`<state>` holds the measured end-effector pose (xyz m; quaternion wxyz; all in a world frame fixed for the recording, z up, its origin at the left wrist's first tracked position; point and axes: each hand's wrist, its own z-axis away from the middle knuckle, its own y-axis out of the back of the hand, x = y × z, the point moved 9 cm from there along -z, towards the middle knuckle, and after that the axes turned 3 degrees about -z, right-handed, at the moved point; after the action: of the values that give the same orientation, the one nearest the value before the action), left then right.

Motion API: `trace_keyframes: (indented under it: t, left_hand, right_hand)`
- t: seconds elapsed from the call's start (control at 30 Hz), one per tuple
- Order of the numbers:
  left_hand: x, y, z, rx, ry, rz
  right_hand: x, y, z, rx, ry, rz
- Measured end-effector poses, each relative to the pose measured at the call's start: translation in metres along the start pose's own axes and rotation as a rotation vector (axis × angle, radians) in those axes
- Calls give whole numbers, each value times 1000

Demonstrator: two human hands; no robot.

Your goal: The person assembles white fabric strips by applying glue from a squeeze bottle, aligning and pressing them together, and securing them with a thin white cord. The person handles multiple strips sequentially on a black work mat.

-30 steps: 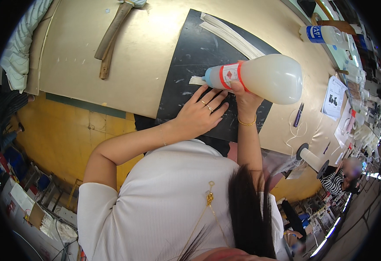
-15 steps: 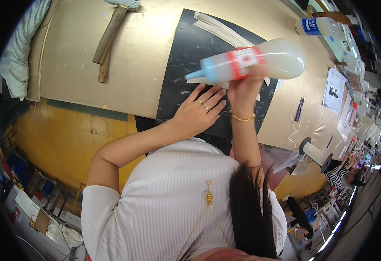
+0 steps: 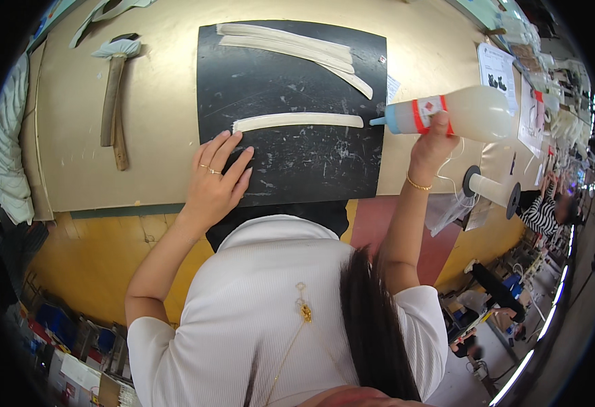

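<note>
My right hand grips a squeeze glue bottle with a pale blue nozzle and a red-edged label, held on its side. Its tip points left, close to the right end of a cream strip lying on a black board. Fingers of my left hand are stretched out, the tips at the strip's left end. Toward the far side of the board lies a bundle of similar cream strips, one angled off to the right.
Two wooden-handled hammers, their heads wrapped in pale cloth, lie on the table at left. White pleated material hangs at the far left. A thread spool, clear plastic and printed sheets are on the right.
My right hand has carried the bottle right, from over the board to the strip's right end. My left hand has shifted left to the strip's left end. The view has turned somewhat.
</note>
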<state>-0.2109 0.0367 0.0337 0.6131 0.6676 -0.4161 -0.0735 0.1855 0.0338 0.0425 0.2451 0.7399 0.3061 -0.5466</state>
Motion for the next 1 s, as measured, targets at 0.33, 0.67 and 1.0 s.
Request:
trace_keyframes:
  t: [0.33, 0.67, 1.0]
  left_hand:
    - [5, 3, -4, -4, 17, -42]
    - [5, 2, -3, -3, 23, -39]
    - [3, 1, -1, -11, 9, -16]
  right_hand:
    - [-29, -51, 8, -159, 80, 35]
    - [-30, -40, 14, -170, 117, 109]
    - [18, 10, 45, 175, -133, -429]
